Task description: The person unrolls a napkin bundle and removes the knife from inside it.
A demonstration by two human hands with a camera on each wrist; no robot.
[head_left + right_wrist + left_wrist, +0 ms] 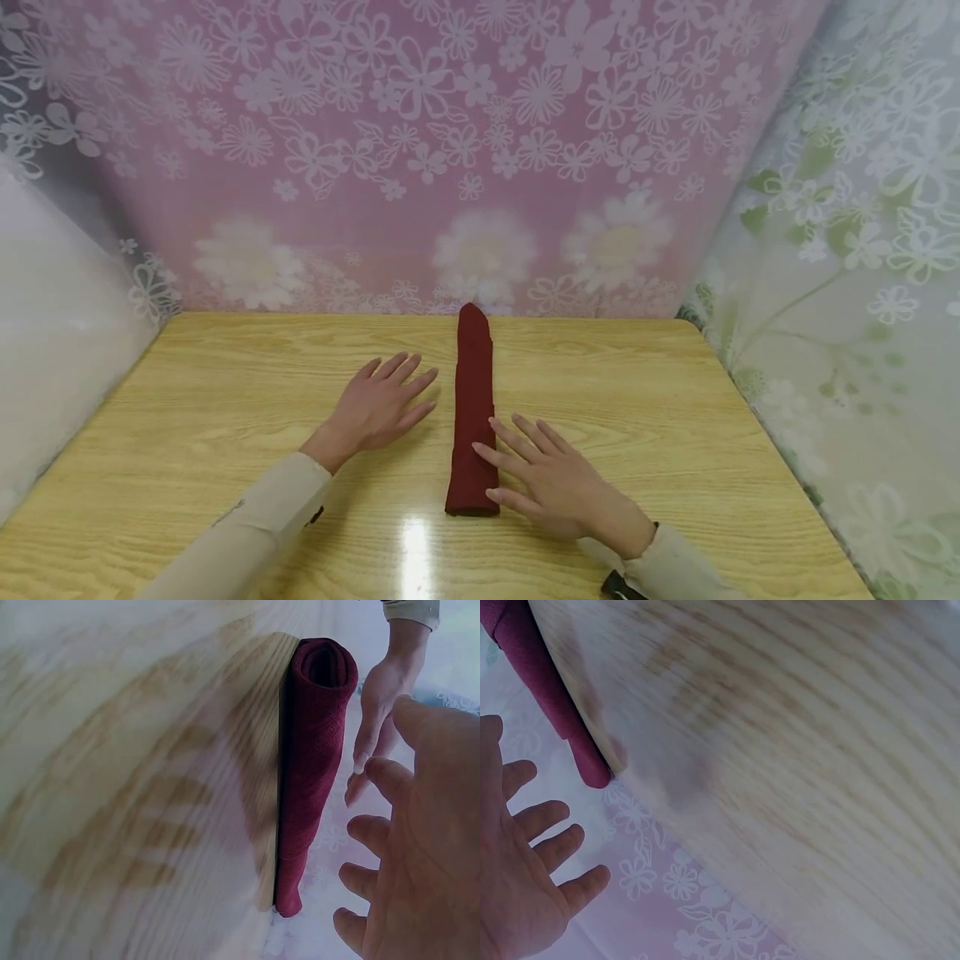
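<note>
A dark red cloth [474,392], rolled into a long tube, lies on the wooden table, running from the near middle to the far edge. Its spiral end shows in the right wrist view, where the rolled cloth [319,742] narrows toward its far tip. My left hand [384,404] hovers to the left of the roll, fingers spread and apart from it. On the other side, my right hand [555,483] has its fingers extended, the fingertips overlapping the roll's near right edge in the head view. Neither hand grips anything.
The wooden table [300,375] meets a pink flowered curtain [360,167] at its far edge. A pale flowered sheet [847,350] hangs along the right side, and a whitish sheet [52,350] along the left. Light glares off the table's near middle.
</note>
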